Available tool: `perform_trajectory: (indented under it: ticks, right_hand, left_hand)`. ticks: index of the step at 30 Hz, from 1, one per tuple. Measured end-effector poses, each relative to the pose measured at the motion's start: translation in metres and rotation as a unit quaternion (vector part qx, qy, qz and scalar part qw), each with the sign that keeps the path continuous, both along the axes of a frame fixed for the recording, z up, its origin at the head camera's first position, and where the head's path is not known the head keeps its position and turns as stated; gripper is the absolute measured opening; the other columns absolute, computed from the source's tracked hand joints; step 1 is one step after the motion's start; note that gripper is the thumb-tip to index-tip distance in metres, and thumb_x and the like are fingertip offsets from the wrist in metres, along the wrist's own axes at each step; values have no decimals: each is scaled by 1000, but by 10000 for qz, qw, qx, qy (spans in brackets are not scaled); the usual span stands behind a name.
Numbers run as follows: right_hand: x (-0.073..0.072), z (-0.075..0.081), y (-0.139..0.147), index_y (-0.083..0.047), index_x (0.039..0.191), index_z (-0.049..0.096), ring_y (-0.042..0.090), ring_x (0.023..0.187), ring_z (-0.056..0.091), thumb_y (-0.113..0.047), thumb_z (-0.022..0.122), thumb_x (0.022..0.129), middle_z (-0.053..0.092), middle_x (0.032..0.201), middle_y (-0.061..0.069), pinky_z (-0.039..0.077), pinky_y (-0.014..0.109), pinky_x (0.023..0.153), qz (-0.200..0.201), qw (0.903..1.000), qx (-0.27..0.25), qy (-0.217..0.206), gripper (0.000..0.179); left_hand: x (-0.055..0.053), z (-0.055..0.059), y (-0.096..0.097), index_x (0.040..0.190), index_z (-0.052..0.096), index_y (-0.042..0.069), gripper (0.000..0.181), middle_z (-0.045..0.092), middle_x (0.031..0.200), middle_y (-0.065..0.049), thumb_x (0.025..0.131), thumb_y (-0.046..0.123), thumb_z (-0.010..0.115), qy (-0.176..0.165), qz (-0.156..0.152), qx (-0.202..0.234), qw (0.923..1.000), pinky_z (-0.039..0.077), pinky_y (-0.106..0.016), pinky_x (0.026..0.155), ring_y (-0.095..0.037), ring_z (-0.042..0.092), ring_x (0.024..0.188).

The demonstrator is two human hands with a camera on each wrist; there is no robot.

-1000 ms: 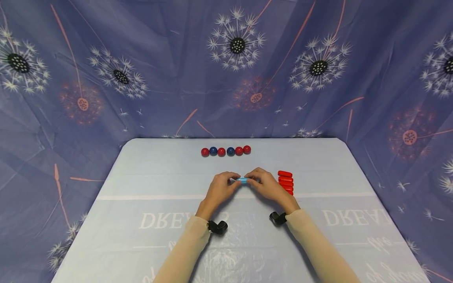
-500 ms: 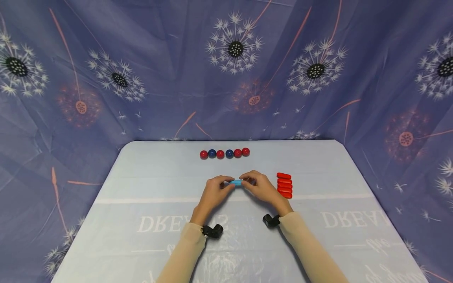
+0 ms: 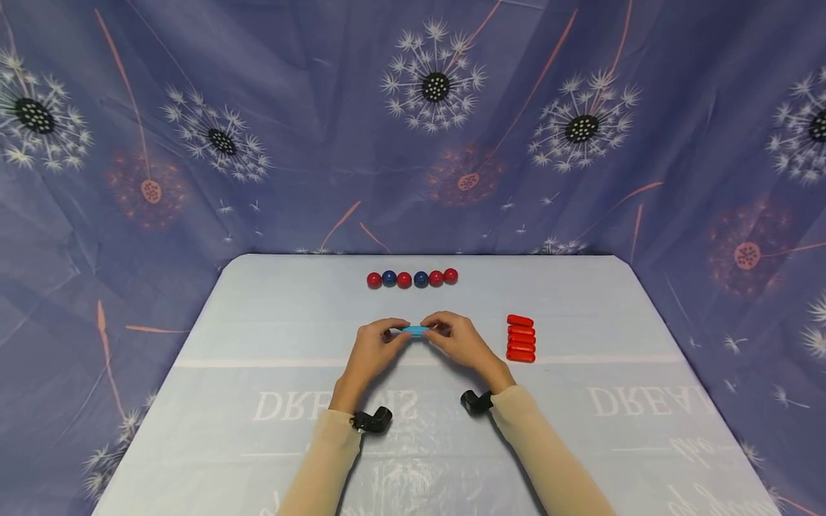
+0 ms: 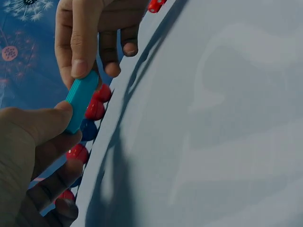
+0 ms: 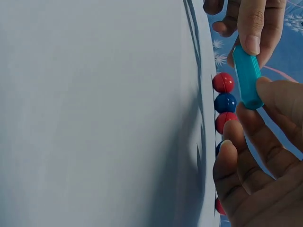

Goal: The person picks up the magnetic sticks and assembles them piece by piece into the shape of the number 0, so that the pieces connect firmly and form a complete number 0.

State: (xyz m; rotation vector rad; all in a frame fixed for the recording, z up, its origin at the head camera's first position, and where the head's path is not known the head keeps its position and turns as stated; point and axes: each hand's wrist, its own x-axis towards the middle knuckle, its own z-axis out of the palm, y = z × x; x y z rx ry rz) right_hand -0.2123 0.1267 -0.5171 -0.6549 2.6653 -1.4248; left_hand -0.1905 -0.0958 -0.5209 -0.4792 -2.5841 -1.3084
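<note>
Here we are at the table, and both hands are on the piece: the left hand [image 3: 373, 352] pinches one end between thumb and finger, the right hand [image 3: 463, 345] pinches the other; between them sits a short turquoise-blue stick [image 5: 246, 75], plastic-looking, ridged along its length; the spare fingers of the right hand curve loosely below it!

Look around them now; straight beyond both hands runs a row of six glossy balls [image 3: 404, 280], red, blue, red, blue, red, red from the left hand's side, nearly touching one another; seen from the left wrist, that hand's fingers get in the way and cover part of the row. Over to the right of the right hand, well apart from the stick, lie five shiny red sticks [image 3: 521, 339] with rounded ends, the four nearest side by side, the farthest set slightly askew.

Under the hands spreads a pale, smooth sheet [image 3: 290, 315] with white lettering, glossy on the near side; behind the balls rises a creased violet-blue cloth [image 3: 310, 136] printed with dandelions. Nearer me than the hands, a black wrist camera [image 3: 372, 421] sits at the left cuff, its twin [image 3: 476, 403] at the right; both sleeves [image 3: 548, 451] are cream, matte, soft-looking fabric.
</note>
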Motion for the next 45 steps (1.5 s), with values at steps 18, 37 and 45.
perform_trajectory:
  ticks: [18,37,45]
  right_hand:
    - [-13,-4,-1,-13,109,77,17,89,69,-18,74,96,76,106,4,56,37,84,-373,9987,277,-223,14]
    - [-21,-2,-7,-5,104,78,12,78,68,-13,76,93,78,92,6,55,28,74,-756,9950,372,-540,14]
    - [-23,-2,-5,-4,105,78,11,74,64,-13,75,94,77,92,8,53,27,70,-672,9958,319,-538,14]
  left_hand:
    - [-17,-8,3,110,80,13,19,78,99,-3,93,22,78,-465,-38,-335,9983,51,-29,68,-9,62,73]
    - [-26,-13,14,107,82,29,17,78,113,5,91,32,79,-572,742,-730,9929,57,-45,81,-19,73,107]
    - [-27,-11,16,106,83,28,17,79,111,4,89,32,81,-619,795,-662,9927,58,-47,84,-20,73,110]
